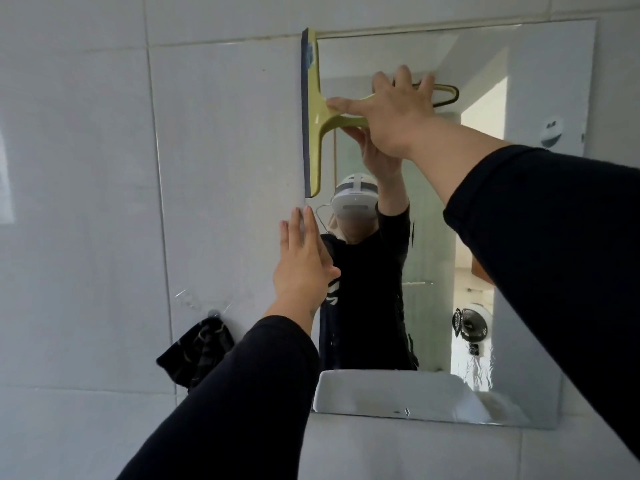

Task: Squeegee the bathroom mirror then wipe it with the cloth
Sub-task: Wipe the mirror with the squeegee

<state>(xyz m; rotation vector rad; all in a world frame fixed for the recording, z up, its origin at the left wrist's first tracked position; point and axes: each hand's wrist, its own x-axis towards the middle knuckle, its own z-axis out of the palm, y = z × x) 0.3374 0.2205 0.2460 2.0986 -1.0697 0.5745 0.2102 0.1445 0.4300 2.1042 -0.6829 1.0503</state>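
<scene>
A yellow-green squeegee with a grey rubber blade stands upright against the upper left edge of the rectangular mirror. My right hand grips its looped handle, thumb stretched toward the blade. Lower down, my left hand lies flat with fingers apart on the mirror's left edge and holds nothing. A dark cloth hangs from a suction hook on the tiled wall, left of the mirror's lower corner. The glass reflects me in black sleeves.
Pale wall tiles surround the mirror. The reflection shows the white basin rim, a small black fan and a doorway. A sheet of paper sticks to the wall at the far left.
</scene>
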